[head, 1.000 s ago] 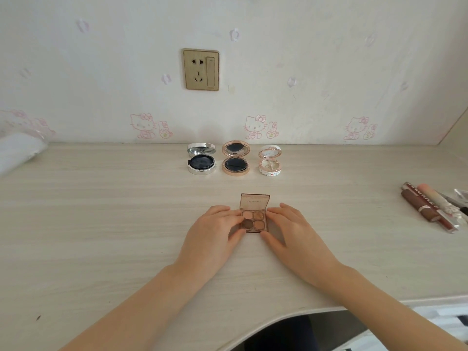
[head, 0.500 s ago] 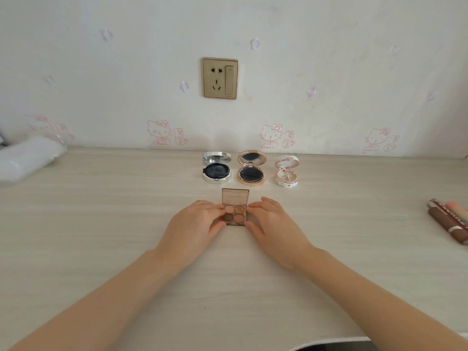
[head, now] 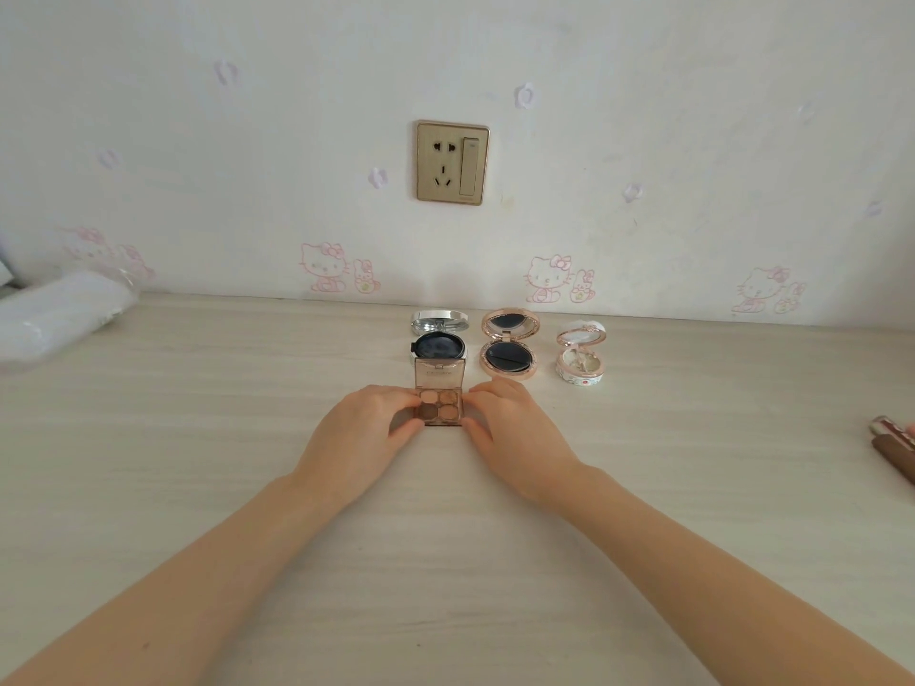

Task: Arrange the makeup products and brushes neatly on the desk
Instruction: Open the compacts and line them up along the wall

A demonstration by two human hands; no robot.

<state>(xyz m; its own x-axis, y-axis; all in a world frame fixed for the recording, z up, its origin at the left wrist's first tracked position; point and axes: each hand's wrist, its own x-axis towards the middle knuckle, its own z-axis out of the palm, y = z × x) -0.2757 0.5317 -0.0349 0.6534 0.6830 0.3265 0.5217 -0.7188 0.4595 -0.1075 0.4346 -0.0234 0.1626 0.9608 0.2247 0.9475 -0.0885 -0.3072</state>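
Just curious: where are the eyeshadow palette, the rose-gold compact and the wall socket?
eyeshadow palette [head: 438, 405], head view, its pans
rose-gold compact [head: 510, 358], head view, dark base
wall socket [head: 452, 162], head view, plate middle

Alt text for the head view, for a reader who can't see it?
A left hand and right hand hold an open eyeshadow palette by its sides on a pale desk. Behind it, along the wall, stand a silver compact, a rose-gold compact and a white compact, all open.
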